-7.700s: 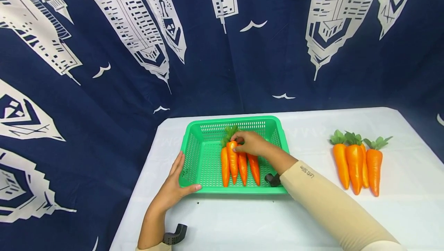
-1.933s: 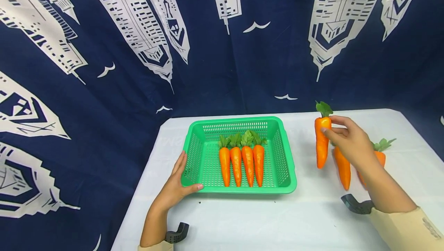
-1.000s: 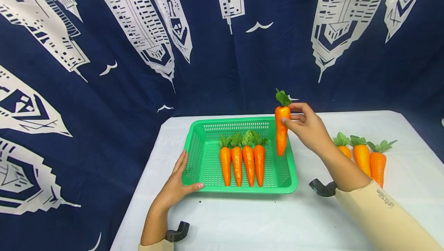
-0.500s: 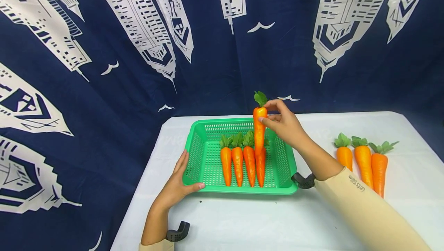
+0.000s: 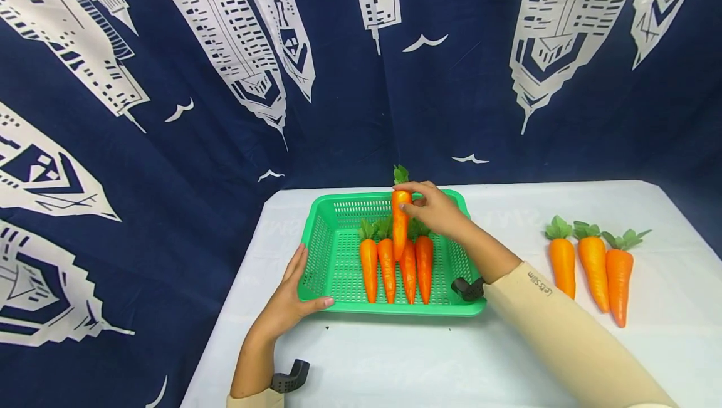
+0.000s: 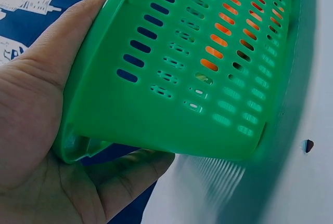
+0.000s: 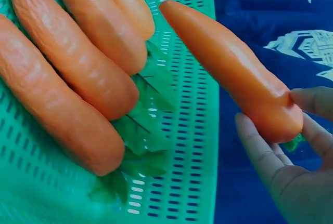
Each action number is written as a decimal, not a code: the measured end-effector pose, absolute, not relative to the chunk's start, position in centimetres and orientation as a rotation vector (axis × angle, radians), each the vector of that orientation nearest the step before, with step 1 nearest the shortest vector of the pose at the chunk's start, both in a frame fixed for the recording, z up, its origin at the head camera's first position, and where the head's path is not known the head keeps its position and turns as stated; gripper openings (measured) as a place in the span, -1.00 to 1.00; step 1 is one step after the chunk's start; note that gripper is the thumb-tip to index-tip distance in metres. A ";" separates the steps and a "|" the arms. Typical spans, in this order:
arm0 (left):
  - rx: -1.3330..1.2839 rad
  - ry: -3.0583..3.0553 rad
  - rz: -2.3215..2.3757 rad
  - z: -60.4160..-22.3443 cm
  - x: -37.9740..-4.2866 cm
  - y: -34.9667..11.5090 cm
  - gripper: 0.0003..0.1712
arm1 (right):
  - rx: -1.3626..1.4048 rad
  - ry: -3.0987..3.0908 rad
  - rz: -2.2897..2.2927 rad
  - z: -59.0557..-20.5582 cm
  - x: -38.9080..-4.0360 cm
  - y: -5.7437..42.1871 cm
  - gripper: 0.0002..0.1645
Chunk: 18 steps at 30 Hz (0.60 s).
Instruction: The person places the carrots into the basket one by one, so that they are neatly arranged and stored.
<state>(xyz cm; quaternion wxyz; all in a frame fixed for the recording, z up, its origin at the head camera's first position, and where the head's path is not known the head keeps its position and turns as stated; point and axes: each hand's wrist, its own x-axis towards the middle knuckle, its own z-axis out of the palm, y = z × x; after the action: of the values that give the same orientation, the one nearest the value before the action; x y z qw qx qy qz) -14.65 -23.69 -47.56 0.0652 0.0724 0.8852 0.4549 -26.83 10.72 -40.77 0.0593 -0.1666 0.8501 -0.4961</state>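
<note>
My right hand (image 5: pixel 439 209) pinches a carrot (image 5: pixel 400 226) near its leafy top, between thumb and fingers. It hangs tip-down over the green basket (image 5: pixel 389 309), in front of the carrots lying inside. In the right wrist view the held carrot (image 7: pixel 234 73) is apart from the row of carrots (image 7: pixel 73 63) beneath. That row lies side by side, leaves toward the back wall. My left hand (image 5: pixel 284 298) holds the basket's near left corner, thumb along the front rim and fingers against the left side. The left wrist view shows the thumb (image 6: pixel 73 31) on the rim.
Three carrots (image 5: pixel 592 270) with green tops lie on the white table (image 5: pixel 395 364) to the right of the basket. A navy cloth (image 5: pixel 350 126) with white building prints hangs behind. Black wrist cameras (image 5: pixel 290 376) sit on both wrists.
Earlier my right hand was arranging carrots in the basket. It then took a carrot from the right-hand group and carried it left over the basket, lowering it slightly. The left hand stayed put.
</note>
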 end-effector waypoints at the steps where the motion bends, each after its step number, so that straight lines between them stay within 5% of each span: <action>1: 0.219 2.672 1.372 -47.6 -14.7 -23.7 0.39 | -0.500 2.569 -1.490 -41.0 -27.0 10.5 -0.46; 18: 0.222 2.676 1.377 -47.6 -14.7 -23.7 0.40 | -0.503 2.585 -1.228 -44.2 -27.9 8.8 -0.41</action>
<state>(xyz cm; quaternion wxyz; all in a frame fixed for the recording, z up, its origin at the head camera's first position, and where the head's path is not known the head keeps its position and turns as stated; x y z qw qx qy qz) -14.70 -23.69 -47.63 0.0621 0.0735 0.8851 0.4554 -27.90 8.76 -44.21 0.1179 -0.1719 0.8835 -0.4196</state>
